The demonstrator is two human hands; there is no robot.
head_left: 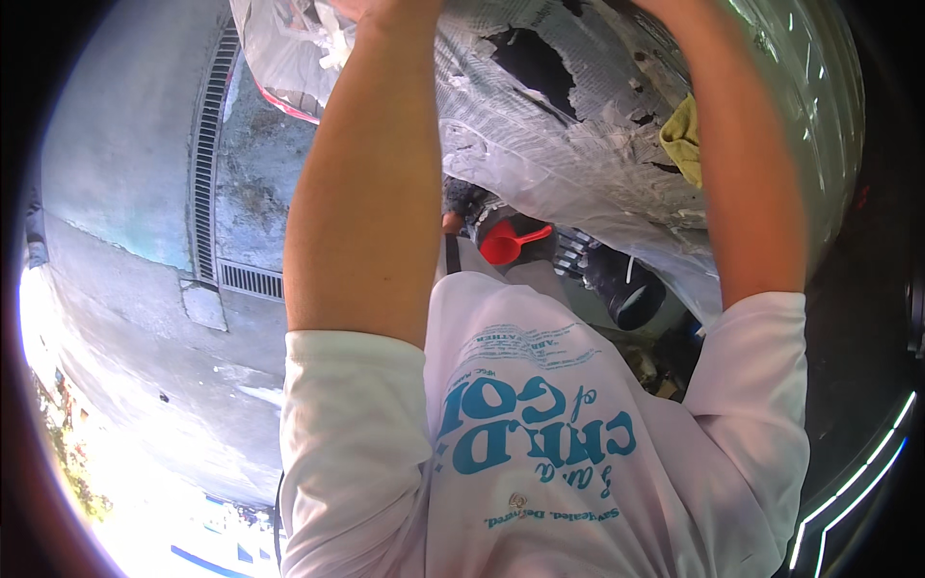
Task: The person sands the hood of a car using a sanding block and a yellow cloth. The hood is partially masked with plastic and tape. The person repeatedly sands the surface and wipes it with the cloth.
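Note:
Both my arms stretch to the top edge. Only a sliver of my left hand [355, 7] shows there, beside crumpled clear plastic [279, 43]; its fingers are cut off. My right hand lies beyond the top edge, past my right forearm. Between my arms is a large, rounded bulk covered in torn newspaper [511, 125], with dark holes in the paper and clear plastic sheeting around it. A yellow-green cloth [681, 141] rests against it beside my right forearm. Whether either hand holds anything is hidden.
Below the bulk, a red plastic dipper [503, 243] lies near my legs. A dark round container [624, 287] stands to its right. On the left, a metal drain grate [204, 154] crosses the grey concrete floor [125, 183].

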